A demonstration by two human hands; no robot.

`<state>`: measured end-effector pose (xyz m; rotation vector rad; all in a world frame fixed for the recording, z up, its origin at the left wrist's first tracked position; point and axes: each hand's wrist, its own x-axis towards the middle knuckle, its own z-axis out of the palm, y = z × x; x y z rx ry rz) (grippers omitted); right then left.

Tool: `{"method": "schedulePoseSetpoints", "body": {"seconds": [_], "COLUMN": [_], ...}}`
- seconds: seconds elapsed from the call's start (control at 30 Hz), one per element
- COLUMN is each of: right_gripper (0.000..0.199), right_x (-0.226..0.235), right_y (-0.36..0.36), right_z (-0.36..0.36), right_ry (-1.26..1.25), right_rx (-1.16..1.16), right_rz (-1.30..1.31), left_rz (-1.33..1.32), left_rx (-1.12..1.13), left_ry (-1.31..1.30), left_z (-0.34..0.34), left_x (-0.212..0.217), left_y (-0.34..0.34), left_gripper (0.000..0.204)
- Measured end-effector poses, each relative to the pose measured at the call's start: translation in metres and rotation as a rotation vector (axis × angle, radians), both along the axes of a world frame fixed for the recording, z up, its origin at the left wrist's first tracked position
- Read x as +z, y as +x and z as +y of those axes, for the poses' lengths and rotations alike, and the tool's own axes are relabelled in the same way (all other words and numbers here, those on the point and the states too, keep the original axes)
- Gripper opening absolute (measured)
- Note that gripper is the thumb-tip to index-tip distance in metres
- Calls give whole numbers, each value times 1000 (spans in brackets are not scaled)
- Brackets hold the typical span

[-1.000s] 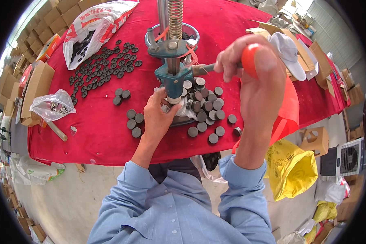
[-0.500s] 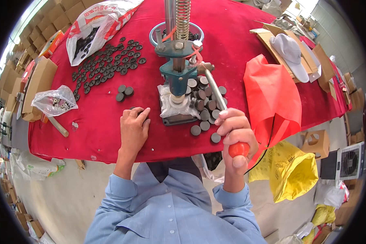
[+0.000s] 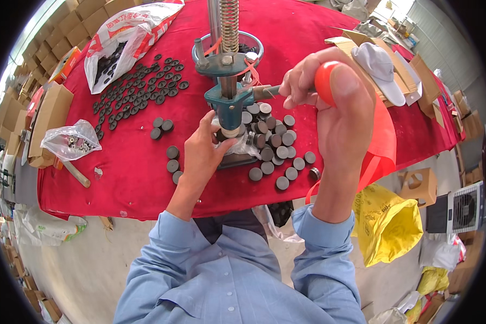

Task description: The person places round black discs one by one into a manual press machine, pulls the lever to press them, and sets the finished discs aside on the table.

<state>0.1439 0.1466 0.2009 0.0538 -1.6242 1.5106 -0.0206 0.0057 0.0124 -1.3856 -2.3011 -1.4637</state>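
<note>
A green hand press [image 3: 230, 102] with a coil spring [image 3: 230, 27] stands on the red-covered table. My right hand [image 3: 337, 108] is closed round the red ball knob [image 3: 324, 83] of its lever [image 3: 270, 90], which points sideways to the right. My left hand [image 3: 201, 147] reaches in under the pale press tip [image 3: 230, 132], thumb and fingers closed round a dark round cap [image 3: 220, 135] that they mostly hide. Clear plastic wrap [image 3: 245, 147] covers the press base. Black round caps [image 3: 275, 140] crowd the base's right side. More caps [image 3: 172, 153] sit left of my hand.
Many black ribbed discs [image 3: 140, 89] spread at the far left beside a white-and-red bag [image 3: 110, 62]. A clear bag of small metal parts [image 3: 73, 139] and a wooden handle [image 3: 78, 175] lie left. A red bag [image 3: 380, 140] and a grey cap [image 3: 375, 65] are at right.
My right hand has lifted the lever from slanting down toward me to about level. My left hand has moved forward and right, from the table to beneath the press tip.
</note>
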Motion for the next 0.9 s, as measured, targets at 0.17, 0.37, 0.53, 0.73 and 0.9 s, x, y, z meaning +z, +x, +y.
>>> {"method": "schedulePoseSetpoints", "body": {"seconds": [0.17, 0.37, 0.53, 0.73, 0.9], "right_gripper": [36, 38, 48, 54, 55], "right_x": [-1, -18, -66, -135, -117], "right_y": [-2, 5, 26, 45, 46], "right_z": [-3, -6, -29, -61, -46], "right_ry": [-14, 8, 142, 56, 143], "right_rx": [-20, -33, -46, -220, -134], "right_rz": [39, 41, 205, 233, 183], "left_rz": [3, -67, 68, 209, 142], "left_rx": [-1, -9, 166, 403, 343], "left_ry": [15, 58, -18, -353, -287], "left_z": [15, 6, -50, -92, -90], "left_x": [-9, 1, 4, -6, -27], "left_y": [3, 4, -15, -18, -35], "left_gripper": [82, 73, 34, 32, 39]}}
